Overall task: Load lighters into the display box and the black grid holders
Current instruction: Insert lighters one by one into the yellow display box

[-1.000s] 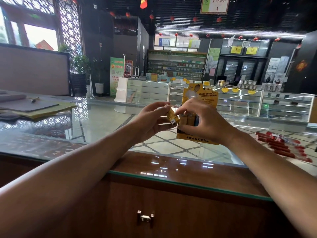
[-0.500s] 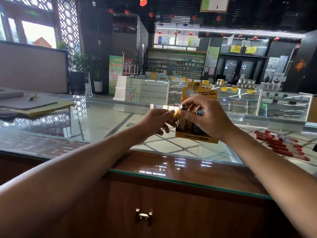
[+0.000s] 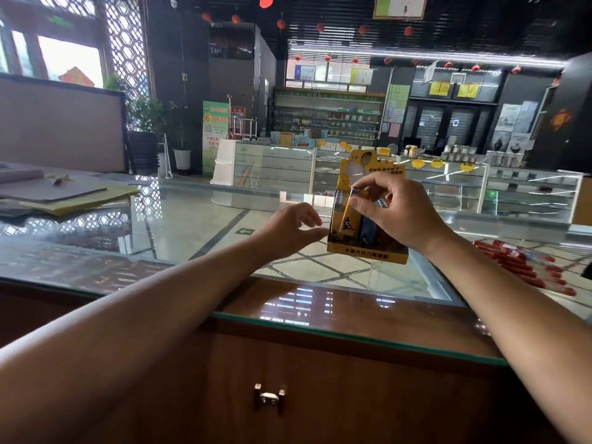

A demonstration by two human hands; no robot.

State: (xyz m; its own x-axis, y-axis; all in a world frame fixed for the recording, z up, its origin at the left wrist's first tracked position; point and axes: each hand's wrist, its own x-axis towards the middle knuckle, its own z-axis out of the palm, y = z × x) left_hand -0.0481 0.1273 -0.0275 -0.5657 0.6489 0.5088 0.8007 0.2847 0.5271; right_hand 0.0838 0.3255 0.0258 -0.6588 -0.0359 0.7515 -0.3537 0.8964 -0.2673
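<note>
On the glass-topped shop bench (image 3: 192, 225) stands a yellow cardboard display box (image 3: 365, 253). The right hand (image 3: 397, 213) pinches a slim yellow plastic lighter (image 3: 345, 216) by its top at the box's left end. The left hand (image 3: 288, 232) hovers beside it, slack and empty. Better to steady the box, then push straight down.

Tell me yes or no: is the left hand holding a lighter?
No: the left hand is open and empty beside the yellow display box, while the right hand pinches the yellow lighter.
</note>
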